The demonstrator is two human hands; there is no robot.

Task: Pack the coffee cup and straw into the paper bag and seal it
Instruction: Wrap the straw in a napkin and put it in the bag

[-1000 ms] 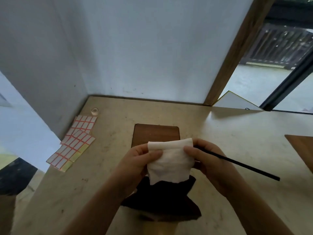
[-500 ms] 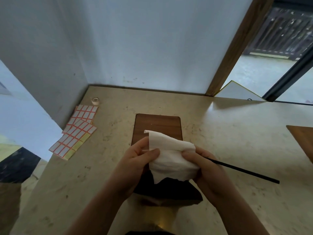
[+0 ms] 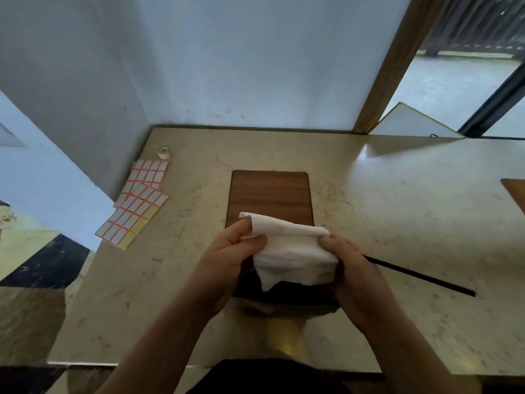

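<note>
A white paper bag (image 3: 289,251) is held above the table's near middle, its top edge rolled over toward the far side. My left hand (image 3: 227,260) pinches its left side and my right hand (image 3: 355,268) pinches its right side. A thin black straw (image 3: 420,277) sticks out from under my right hand and points right along the table; I cannot tell whether the hand holds it. Something dark (image 3: 287,297) lies below the bag, mostly hidden. No coffee cup is visible.
A wooden board (image 3: 270,191) lies just beyond the bag. Sheets of red-edged labels (image 3: 136,203) and a small tape roll (image 3: 163,152) sit at the far left, by the wall. Another brown board (image 3: 515,191) shows at the right edge.
The bag has dropped lower and its top has been folded over away from me. The camera view has tilted down, showing more of the table's near edge.
</note>
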